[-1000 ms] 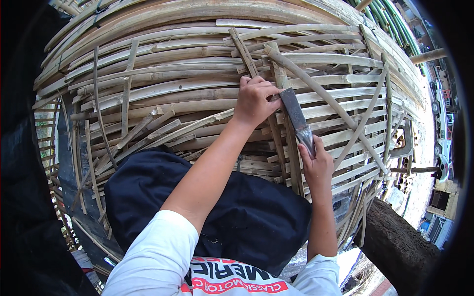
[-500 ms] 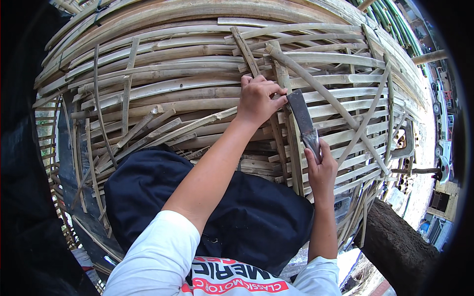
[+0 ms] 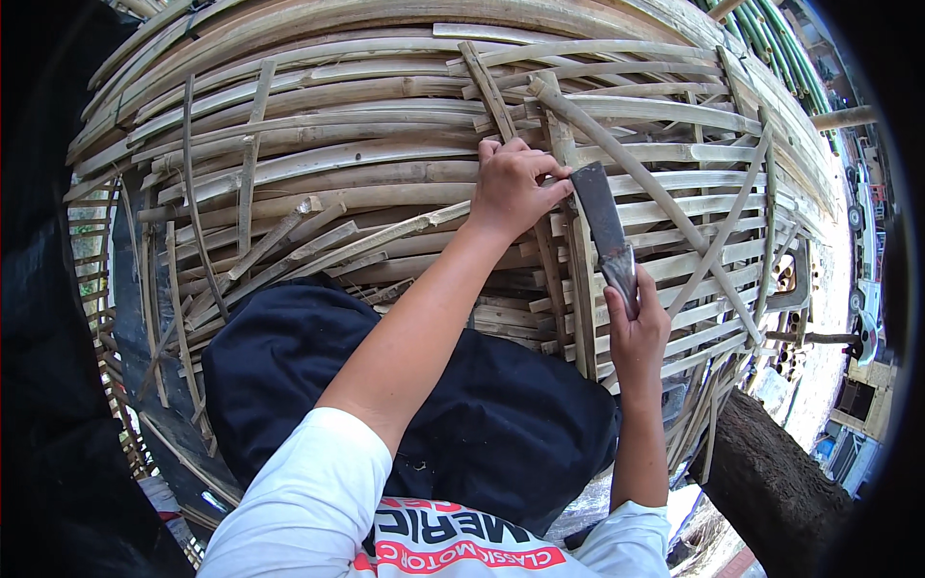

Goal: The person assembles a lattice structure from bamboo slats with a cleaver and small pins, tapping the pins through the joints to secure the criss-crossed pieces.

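Note:
In my right hand [image 3: 640, 332] is a broad, dark metal blade [image 3: 603, 212], gripped at its narrow folded-metal handle. Its squared far end comes up beside the fingertips of my left hand [image 3: 518, 185]. Those fingertips are pinched together over an upright bamboo strip [image 3: 583, 318]; whatever they hold is too small or hidden to make out. That strip crosses the slats of a bamboo panel [image 3: 713, 207]. A second, darker strip [image 3: 489, 91] reaches out beyond my left hand. Just right of the blade, a diagonal bamboo pole [image 3: 617, 159] lies over the slats.
Long split bamboo lengths [image 3: 318, 149] are stacked across the far side and left. My lap in dark cloth [image 3: 289, 361] lies close below the work. A thick tree trunk [image 3: 771, 472] stands at lower right. Green bamboo poles [image 3: 766, 48] and parked vehicles show beyond.
Both hands and the blade have shifted slightly to the right in the picture, along with the bamboo panel. The blade end stays beside my left fingertips, and both grips look the same.

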A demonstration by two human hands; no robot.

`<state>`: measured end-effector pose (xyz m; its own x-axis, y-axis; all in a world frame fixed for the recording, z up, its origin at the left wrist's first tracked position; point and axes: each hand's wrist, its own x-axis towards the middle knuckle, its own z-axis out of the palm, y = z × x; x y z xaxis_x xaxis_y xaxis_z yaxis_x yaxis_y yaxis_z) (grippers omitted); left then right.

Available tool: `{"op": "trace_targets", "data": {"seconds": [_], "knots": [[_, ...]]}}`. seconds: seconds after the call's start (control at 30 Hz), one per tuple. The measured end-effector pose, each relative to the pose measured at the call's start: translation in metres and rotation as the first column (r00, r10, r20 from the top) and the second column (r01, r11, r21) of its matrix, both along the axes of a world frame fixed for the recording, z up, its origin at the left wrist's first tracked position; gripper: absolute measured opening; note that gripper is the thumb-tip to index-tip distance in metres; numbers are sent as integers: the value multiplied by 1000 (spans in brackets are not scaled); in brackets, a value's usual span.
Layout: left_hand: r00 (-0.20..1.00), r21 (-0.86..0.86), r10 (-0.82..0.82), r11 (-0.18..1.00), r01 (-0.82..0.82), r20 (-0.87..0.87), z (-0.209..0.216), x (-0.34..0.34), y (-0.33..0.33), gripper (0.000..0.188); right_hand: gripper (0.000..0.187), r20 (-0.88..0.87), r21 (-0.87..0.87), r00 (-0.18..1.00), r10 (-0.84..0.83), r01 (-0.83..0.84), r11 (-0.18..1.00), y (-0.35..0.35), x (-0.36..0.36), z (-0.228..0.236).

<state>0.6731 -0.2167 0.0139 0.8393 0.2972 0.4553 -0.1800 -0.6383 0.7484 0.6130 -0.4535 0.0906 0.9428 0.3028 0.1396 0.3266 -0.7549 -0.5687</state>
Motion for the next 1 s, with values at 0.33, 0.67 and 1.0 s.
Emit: {"op": "trace_targets", "data": {"seconds": [0.33,0.67,1.0], "knots": [[996,-9,7,1000,-6,91,-5,2,-3,17,40,-109,-203,993,-44,21,979,-1,5,13],[1000,0,-3,1000,3,-19,-1,4,-1,13,41,-48,-51,999,-13,11,999,0,11,15],[999,-57,29,998,-30,-16,-2,9,0,19,40,-118,-262,992,-41,8,965,-6,20,5]]}}
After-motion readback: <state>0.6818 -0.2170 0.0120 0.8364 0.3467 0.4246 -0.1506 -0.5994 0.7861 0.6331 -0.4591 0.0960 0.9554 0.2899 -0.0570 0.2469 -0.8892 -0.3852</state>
